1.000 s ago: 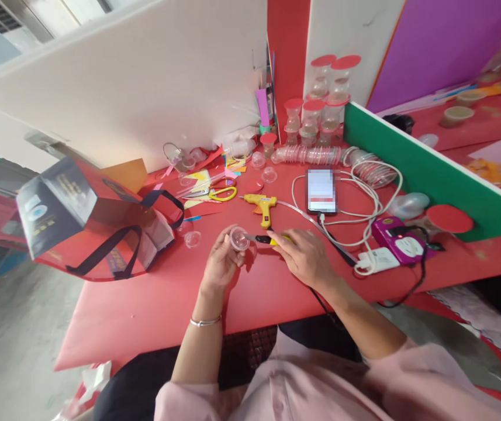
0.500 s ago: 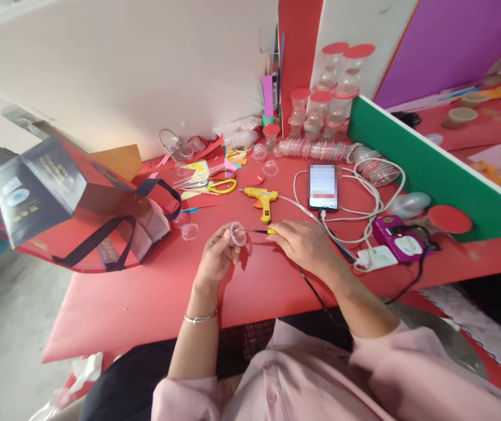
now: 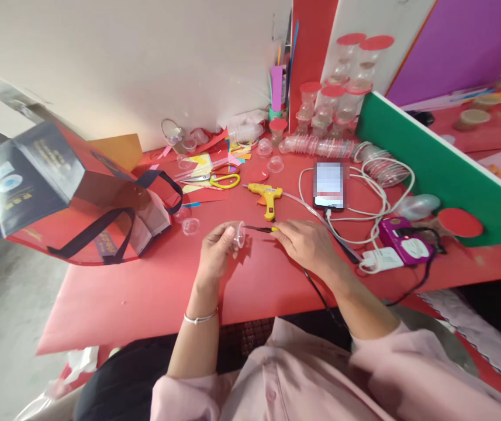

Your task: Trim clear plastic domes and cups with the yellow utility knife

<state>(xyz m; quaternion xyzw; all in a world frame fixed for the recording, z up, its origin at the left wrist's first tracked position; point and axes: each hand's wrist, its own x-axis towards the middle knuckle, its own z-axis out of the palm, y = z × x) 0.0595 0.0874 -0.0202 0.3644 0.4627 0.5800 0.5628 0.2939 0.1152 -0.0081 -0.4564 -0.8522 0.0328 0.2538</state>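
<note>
Pinched in the fingers of my left hand (image 3: pixel 216 248) is a small clear plastic cup (image 3: pixel 240 234), turned on its side with its rim to the right. My right hand (image 3: pixel 303 241) is closed on the yellow handle of a thin dark-tipped tool (image 3: pixel 261 229). The tool's tip points left and reaches the cup's rim; whether it touches the plastic I cannot tell. Just beyond my hands a yellow glue gun (image 3: pixel 268 197) lies on the red table (image 3: pixel 158 292). Yellow-handled scissors (image 3: pixel 224 178) are to its left, among paper scraps.
A large red and black bag (image 3: pixel 101 199) stands at the left. A phone (image 3: pixel 329 184), looped white cable (image 3: pixel 411 175) and purple power socket (image 3: pixel 408 240) lie on the right. Stacked clear cups (image 3: pixel 320 146) line the back. A green divider (image 3: pixel 434 175) bounds the right.
The cup in my left hand has turned, so its opening now faces more to the right. The view has shifted slightly; both hands keep their holds.
</note>
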